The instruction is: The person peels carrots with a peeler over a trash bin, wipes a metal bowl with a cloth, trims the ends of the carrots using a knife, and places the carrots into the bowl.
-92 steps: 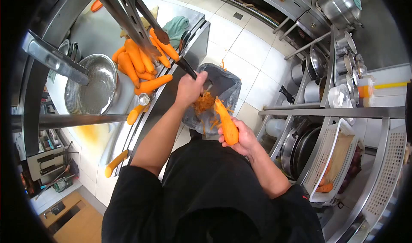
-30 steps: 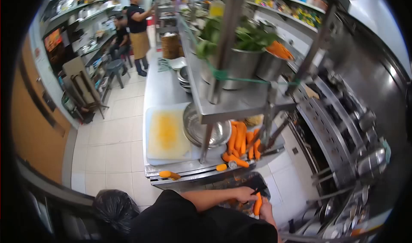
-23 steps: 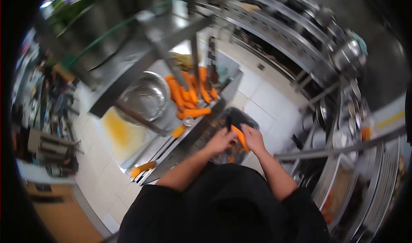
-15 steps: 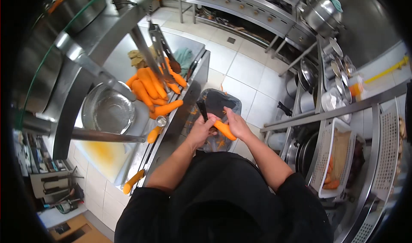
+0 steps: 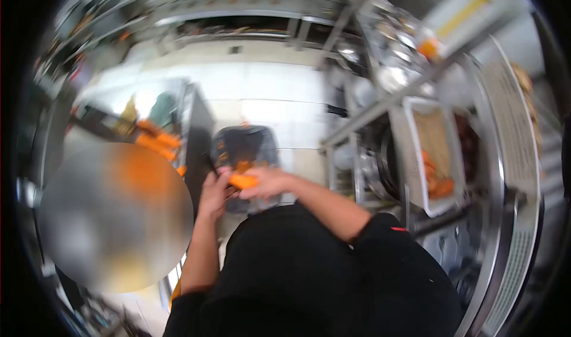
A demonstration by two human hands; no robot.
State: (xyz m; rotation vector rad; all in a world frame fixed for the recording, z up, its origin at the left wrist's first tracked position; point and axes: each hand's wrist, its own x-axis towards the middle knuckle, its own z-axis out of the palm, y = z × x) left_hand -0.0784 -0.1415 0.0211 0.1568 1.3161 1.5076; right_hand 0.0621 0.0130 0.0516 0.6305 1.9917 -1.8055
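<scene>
My left hand point(image 5: 214, 191) is closed around a tool with a black handle point(image 5: 209, 162); the handle points up and away, and the tool's head is hidden. In my right hand point(image 5: 270, 183) is an orange carrot point(image 5: 242, 181), its exposed end directed toward my left hand. Both hands are close together over the near part of a bin lined with a dark bag point(image 5: 270, 140). Orange scraps lie inside the bin. Several more carrots point(image 5: 156, 139) are piled on the metal counter to the left, blurred here.
A round blurred patch hides much of the left counter point(image 5: 202, 114). A green cloth point(image 5: 162, 109) lies at its far end. On the right, a metal rack holds a white basket point(image 5: 408, 140) with carrots, plus pots and pans. A long stove unit point(image 5: 238, 7) stands across the tiled floor.
My view has swung, so the bin and hands appear farther left. My right hand now covers more of the carrot. The tool stays in my left hand.
</scene>
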